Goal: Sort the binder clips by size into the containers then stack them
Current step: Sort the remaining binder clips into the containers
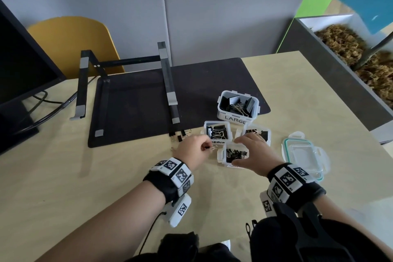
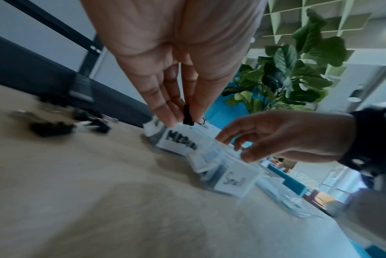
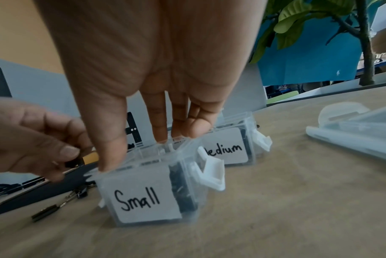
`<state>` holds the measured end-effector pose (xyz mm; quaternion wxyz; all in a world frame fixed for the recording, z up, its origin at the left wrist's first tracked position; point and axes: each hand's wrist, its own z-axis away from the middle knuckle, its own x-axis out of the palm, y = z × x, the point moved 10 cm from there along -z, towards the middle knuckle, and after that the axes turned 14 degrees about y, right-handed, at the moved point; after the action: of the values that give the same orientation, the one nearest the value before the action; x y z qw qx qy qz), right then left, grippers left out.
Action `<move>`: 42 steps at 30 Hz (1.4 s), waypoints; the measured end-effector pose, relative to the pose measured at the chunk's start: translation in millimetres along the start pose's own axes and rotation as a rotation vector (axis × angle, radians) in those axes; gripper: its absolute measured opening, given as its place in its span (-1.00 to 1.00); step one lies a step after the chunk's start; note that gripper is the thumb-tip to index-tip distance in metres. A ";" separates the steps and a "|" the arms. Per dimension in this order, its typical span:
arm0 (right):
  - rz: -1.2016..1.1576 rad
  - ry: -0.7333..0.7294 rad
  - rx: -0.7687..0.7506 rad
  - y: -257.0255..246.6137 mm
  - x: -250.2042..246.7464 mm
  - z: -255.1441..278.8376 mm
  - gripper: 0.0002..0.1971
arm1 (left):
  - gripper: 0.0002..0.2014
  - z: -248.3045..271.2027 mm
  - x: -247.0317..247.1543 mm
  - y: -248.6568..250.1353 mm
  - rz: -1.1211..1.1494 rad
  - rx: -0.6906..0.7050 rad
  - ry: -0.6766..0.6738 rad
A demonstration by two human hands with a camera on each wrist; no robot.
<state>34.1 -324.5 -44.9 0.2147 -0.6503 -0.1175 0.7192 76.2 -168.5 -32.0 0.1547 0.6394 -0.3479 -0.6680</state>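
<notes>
My left hand (image 1: 204, 147) pinches a small black binder clip (image 2: 187, 117) between thumb and fingers, just left of the clear tub labelled Small (image 3: 143, 197) and in front of a tub marked Medium (image 2: 180, 141). My right hand (image 3: 145, 151) spans the Small tub (image 1: 234, 154), thumb on its near rim and fingers on its far rim; black clips fill it. The Large tub (image 1: 238, 106) stands behind on the mat, holding big clips. A second Medium tub (image 3: 228, 150) sits to the right, partly hidden by my right hand. Several loose clips (image 1: 180, 136) lie at the mat's front edge.
A clear lid (image 1: 304, 155) with a teal seal lies right of the tubs. A black desk mat (image 1: 138, 100) carries a black laptop stand (image 1: 168, 83). A monitor (image 1: 19, 74) stands at the far left, a planter box (image 1: 350, 49) at the far right.
</notes>
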 end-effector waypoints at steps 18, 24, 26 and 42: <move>-0.049 0.016 -0.014 3.9 1.8 0.0 -0.37 | -0.74 4.2 -19.4 -79.5 -0.298 -0.301 0.081; -0.071 0.023 -0.020 4.4 2.5 0.4 -0.36 | -0.79 11.1 -14.7 -90.2 -0.369 -0.342 0.061; -0.076 0.026 -0.018 5.0 2.5 0.8 -0.36 | -0.82 10.5 -13.3 -85.3 -0.361 -0.336 0.038; -0.079 0.038 -0.030 5.0 1.2 2.2 -0.35 | -0.83 0.5 15.7 37.7 0.024 0.037 0.091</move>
<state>31.1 -328.0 -48.0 0.2355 -0.6619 -0.1498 0.6957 64.5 -205.4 -18.8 0.1666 0.6676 -0.3604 -0.6298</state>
